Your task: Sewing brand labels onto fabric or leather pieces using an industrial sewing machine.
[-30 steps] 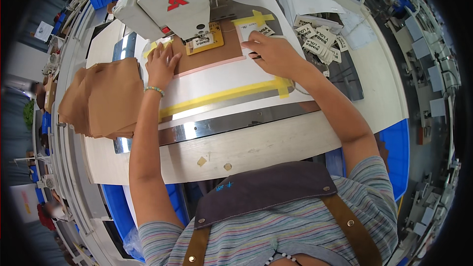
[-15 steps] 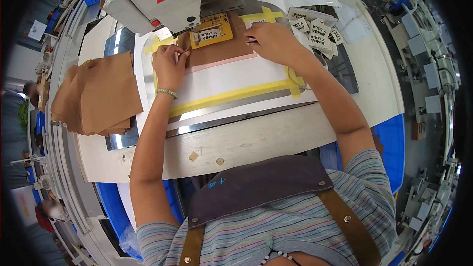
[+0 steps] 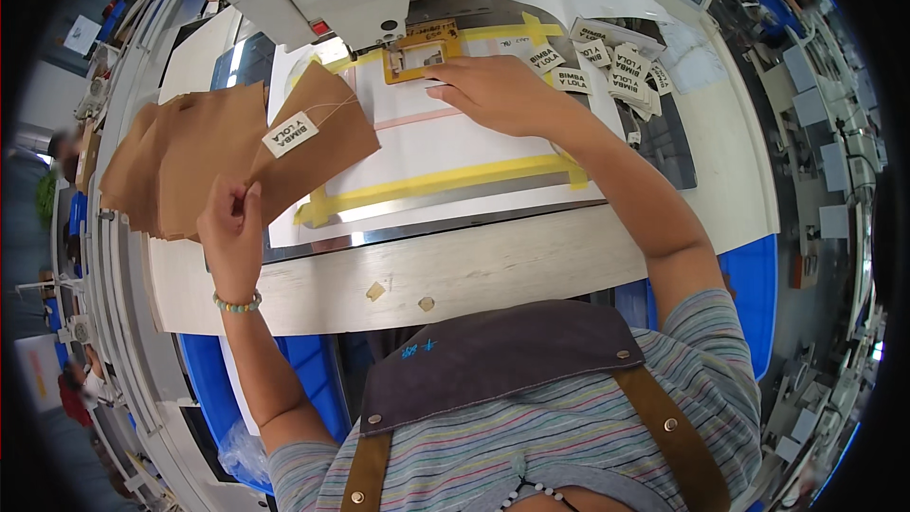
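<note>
Left hand [image 3: 232, 218] pinches brown panel [image 3: 332, 147], long axis running up-right from fingertips. Right hand [image 3: 502, 95] palm-down, thumb parted from fingers.

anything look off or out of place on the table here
Loose threads trail across the brown piece in the left hand, by its white label. Two small tan patches mark the table near its front edge; whether scraps or damage, I can't tell.

Rm o/ white sheet [image 3: 427, 147], brown piece [image 3: 327, 144] in way on L.
</note>
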`<state>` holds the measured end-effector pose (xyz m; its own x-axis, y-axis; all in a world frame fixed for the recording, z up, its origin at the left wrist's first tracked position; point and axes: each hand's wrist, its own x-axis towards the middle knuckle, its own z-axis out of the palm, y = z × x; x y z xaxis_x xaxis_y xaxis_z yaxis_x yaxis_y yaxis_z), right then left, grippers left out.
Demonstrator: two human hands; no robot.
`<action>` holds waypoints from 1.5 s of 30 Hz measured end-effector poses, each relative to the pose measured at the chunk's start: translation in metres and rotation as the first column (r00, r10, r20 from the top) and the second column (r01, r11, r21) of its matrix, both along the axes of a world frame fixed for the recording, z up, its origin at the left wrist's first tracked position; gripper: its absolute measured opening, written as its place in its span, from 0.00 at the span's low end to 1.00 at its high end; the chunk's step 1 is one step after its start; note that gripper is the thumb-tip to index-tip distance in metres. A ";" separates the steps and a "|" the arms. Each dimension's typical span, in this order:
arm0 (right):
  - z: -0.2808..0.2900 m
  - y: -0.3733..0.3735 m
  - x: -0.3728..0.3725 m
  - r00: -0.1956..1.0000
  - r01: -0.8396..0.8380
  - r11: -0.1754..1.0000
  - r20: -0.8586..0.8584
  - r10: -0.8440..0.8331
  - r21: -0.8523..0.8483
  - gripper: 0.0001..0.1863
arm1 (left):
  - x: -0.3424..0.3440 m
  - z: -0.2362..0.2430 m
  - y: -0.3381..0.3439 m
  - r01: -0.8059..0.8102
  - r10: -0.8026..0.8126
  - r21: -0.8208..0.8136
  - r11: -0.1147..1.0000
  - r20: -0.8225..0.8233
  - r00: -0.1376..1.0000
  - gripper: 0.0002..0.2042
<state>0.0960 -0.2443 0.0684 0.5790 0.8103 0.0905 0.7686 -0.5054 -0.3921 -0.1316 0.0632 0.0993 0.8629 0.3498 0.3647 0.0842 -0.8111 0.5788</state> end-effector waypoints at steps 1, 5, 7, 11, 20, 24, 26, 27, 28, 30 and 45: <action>0.000 0.012 -0.001 1.000 -0.017 1.000 0.019 0.017 0.008 0.21 | -0.007 0.002 0.003 -0.026 0.027 -0.015 1.000 0.051 0.998 0.12; -0.021 0.062 0.000 0.978 -0.088 0.993 0.196 0.071 0.080 0.17 | -0.009 -0.005 0.001 -0.037 0.048 -0.147 0.988 0.074 0.996 0.12; -0.030 0.084 0.002 0.947 -0.053 0.996 0.320 0.027 0.073 0.14 | -0.004 -0.006 -0.006 -0.029 0.046 -0.160 0.987 0.103 0.994 0.12; -0.044 0.109 -0.001 0.954 -0.070 0.996 0.297 0.052 0.050 0.11 | -0.005 -0.004 -0.009 -0.022 0.054 -0.174 0.985 0.179 0.982 0.12; -0.006 0.013 -0.027 0.986 0.067 0.949 -0.163 -0.016 0.309 0.17 | -0.040 -0.040 0.045 -0.245 0.328 -0.371 0.896 0.181 0.927 0.06; -0.014 -0.041 -0.006 0.972 0.183 0.946 -0.193 -0.134 0.266 0.17 | -0.102 -0.048 0.079 -0.209 0.431 -0.516 0.831 0.357 0.829 0.06; -0.025 -0.072 0.013 0.949 0.248 0.914 -0.271 -0.162 0.323 0.17 | -0.159 -0.040 0.105 -0.386 0.537 -0.406 0.828 0.377 0.755 0.05; -0.029 -0.088 0.019 0.912 0.332 0.882 -0.354 -0.208 0.336 0.17 | -0.184 -0.034 0.108 -0.348 0.546 -0.458 0.818 0.430 0.719 0.04; -0.031 -0.096 0.023 0.867 0.409 0.845 -0.436 -0.241 0.345 0.18 | -0.216 -0.034 0.118 -0.352 0.559 -0.459 0.816 0.466 0.687 0.06; -0.032 -0.102 0.022 0.827 0.456 0.825 -0.502 -0.254 0.335 0.18 | -0.269 -0.044 0.131 -0.455 0.618 -0.420 0.785 0.485 0.619 0.12; -0.065 -0.108 0.032 0.881 0.350 0.908 -0.411 -0.236 0.229 0.17 | -0.500 -0.271 0.150 -0.998 0.960 0.061 0.016 -0.279 -0.002 0.32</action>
